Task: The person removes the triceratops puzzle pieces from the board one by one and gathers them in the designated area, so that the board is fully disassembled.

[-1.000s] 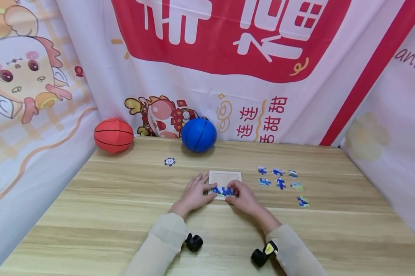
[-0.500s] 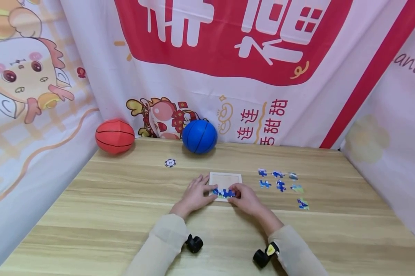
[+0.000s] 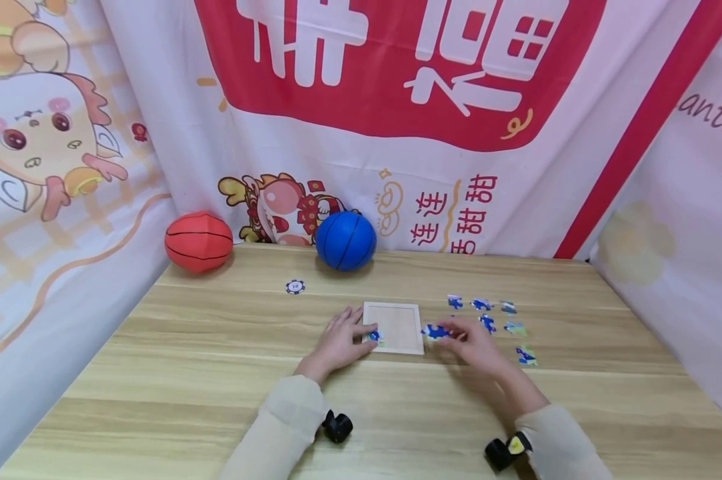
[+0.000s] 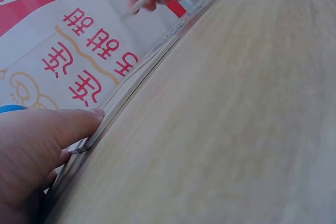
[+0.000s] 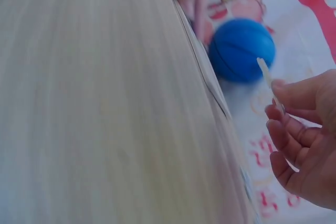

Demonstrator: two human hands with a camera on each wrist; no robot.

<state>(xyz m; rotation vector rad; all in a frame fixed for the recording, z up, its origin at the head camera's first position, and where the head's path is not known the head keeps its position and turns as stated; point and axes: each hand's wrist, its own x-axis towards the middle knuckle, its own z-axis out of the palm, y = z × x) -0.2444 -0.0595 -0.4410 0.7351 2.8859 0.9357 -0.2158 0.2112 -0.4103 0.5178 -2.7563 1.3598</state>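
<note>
My left hand (image 3: 337,339) lies at the left edge of a square wooden puzzle tray (image 3: 417,327), fingers extended. In the left wrist view its thumb (image 4: 68,127) presses straight on the tray's corner. One blue-and-green jigsaw piece (image 3: 379,341) sits in the tray's lower left corner, partly covered by that hand. Just right of the tray, my right hand (image 3: 476,343) pinches a blue jigsaw piece (image 3: 435,332) between thumb and fingers. The right wrist view shows this piece (image 5: 264,71) edge-on, raised off the table.
Several loose jigsaw pieces (image 3: 487,324) lie to the right of the tray, some partly behind the right hand. A round chip (image 3: 295,287) marked 10 lies further back. A blue ball (image 3: 345,241) and a red ball (image 3: 199,242) stand by the printed cloth backdrop (image 3: 421,153).
My right hand has lifted the blue jigsaw piece out of the tray's bottom row and carried it right, past the tray's edge. The left hand has stayed at the tray.
</note>
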